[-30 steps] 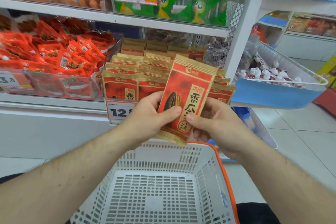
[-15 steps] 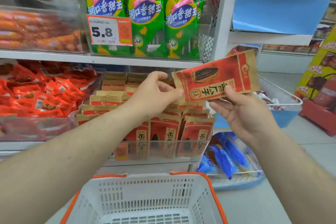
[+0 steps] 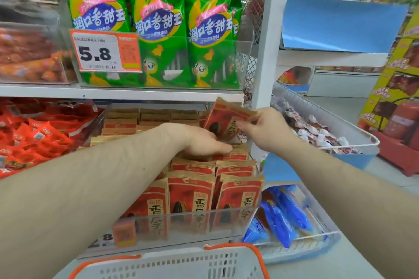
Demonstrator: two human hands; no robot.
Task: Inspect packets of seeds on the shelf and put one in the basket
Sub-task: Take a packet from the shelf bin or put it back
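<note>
Fingers (image 3: 246, 125) of the right hand (image 3: 267, 131) pinch a flat red and tan paper seed packet (image 3: 223, 120), tilted, above the rows of matching packets (image 3: 192, 190) on the white shelf (image 3: 118, 93). Just left and below, the left hand (image 3: 204, 142) rests on those rows, fingers relaxed. The white plastic basket with orange rim (image 3: 181, 265) sits well below both.

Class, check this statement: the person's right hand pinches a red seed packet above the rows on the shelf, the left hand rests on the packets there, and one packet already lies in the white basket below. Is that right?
Not quite. The head view shows the part of the white basket in view holding no packet. The rest stands: the right hand pinches the red seed packet, and the left hand rests on the shelved packets.
</note>
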